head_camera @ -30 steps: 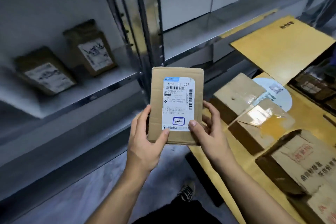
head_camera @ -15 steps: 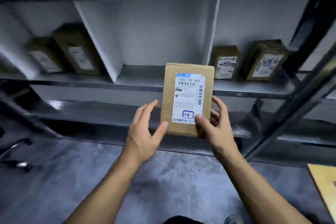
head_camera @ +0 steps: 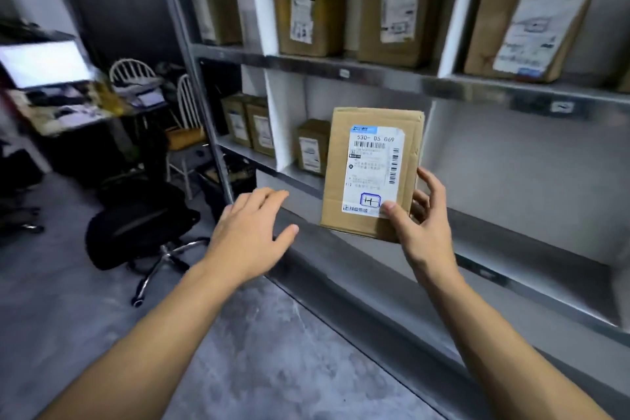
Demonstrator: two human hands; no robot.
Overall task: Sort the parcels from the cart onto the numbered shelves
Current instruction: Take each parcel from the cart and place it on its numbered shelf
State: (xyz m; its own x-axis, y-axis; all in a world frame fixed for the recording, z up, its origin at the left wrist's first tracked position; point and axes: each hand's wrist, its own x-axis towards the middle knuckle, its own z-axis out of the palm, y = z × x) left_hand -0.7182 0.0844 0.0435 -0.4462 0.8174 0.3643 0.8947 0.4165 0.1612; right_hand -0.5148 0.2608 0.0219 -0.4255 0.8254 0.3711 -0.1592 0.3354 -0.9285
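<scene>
One parcel (head_camera: 372,174), steel shelves (head_camera: 375,74), grey floor (head_camera: 272,351), chair (head_camera: 136,225)

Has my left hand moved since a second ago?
Yes. The left hand has let go of the parcel and hovers open to its left, before the shelf edge.

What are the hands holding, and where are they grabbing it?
The right hand pinches the cardboard parcel at its lower right corner. The left hand is open and holds nothing.

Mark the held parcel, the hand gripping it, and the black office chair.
parcel (head_camera: 373,172): head view, on its white label.
right hand (head_camera: 422,240): head view, back of the hand.
office chair (head_camera: 136,227): head view, black upholstery.
</scene>
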